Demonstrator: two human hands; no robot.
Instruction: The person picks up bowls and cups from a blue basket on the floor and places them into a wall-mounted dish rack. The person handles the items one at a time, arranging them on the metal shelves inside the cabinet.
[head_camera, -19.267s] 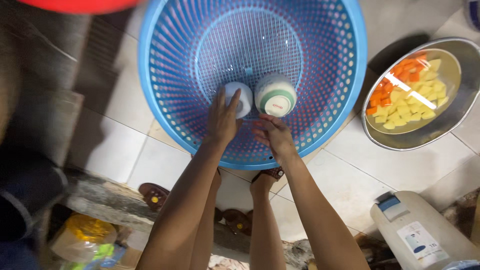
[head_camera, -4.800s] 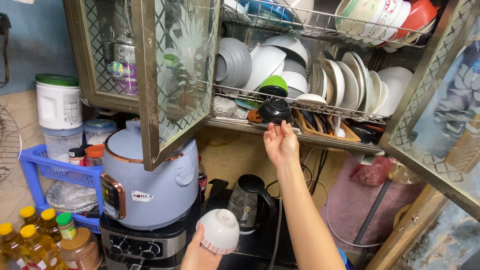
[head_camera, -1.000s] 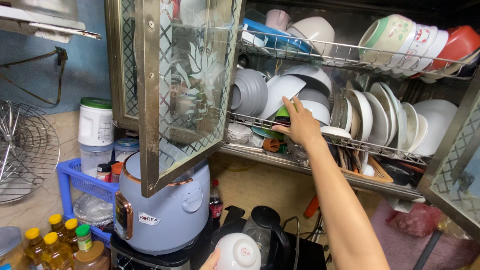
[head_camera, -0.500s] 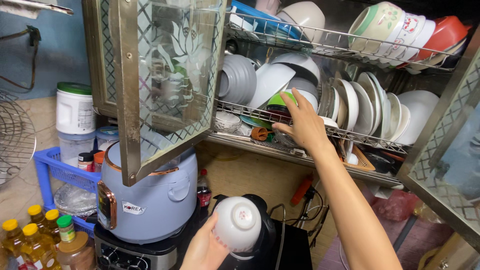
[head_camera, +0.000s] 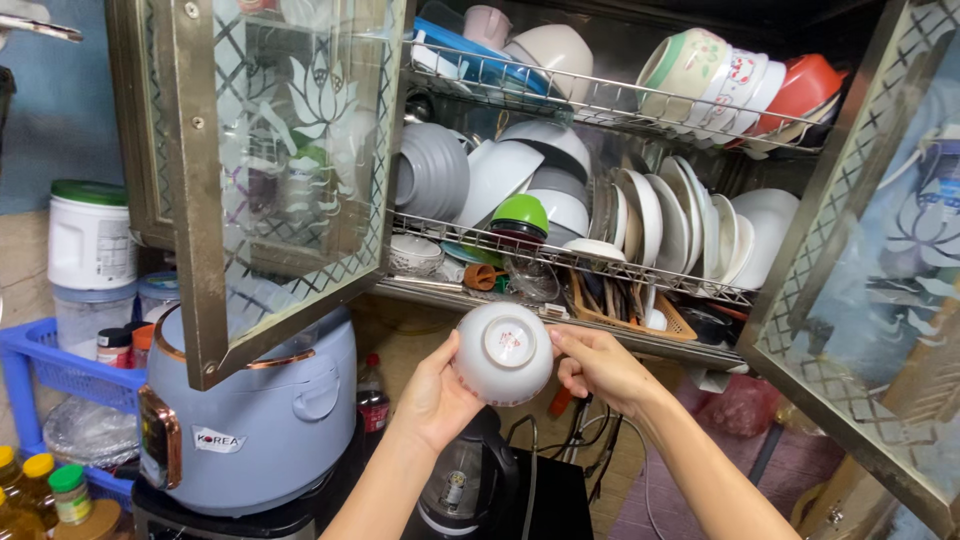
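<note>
I hold a small white bowl (head_camera: 503, 352) upside down in front of an open dish cabinet, its foot ring facing me. My left hand (head_camera: 437, 391) cups the bowl's left side. My right hand (head_camera: 594, 365) touches its right edge with the fingertips. Above the bowl, a green bowl (head_camera: 521, 213) sits upside down on the cabinet's wire rack (head_camera: 560, 262), among grey and white bowls and upright plates (head_camera: 668, 220).
The glass cabinet door (head_camera: 270, 170) hangs open at the left and another door (head_camera: 880, 280) at the right. Below stand a pale blue rice cooker (head_camera: 262, 420), a glass kettle (head_camera: 466, 480), a blue basket (head_camera: 50, 365) with jars, and oil bottles (head_camera: 40, 495).
My right hand has left the green bowl on the rack and come down to the white bowl. My left hand has lifted the white bowl higher.
</note>
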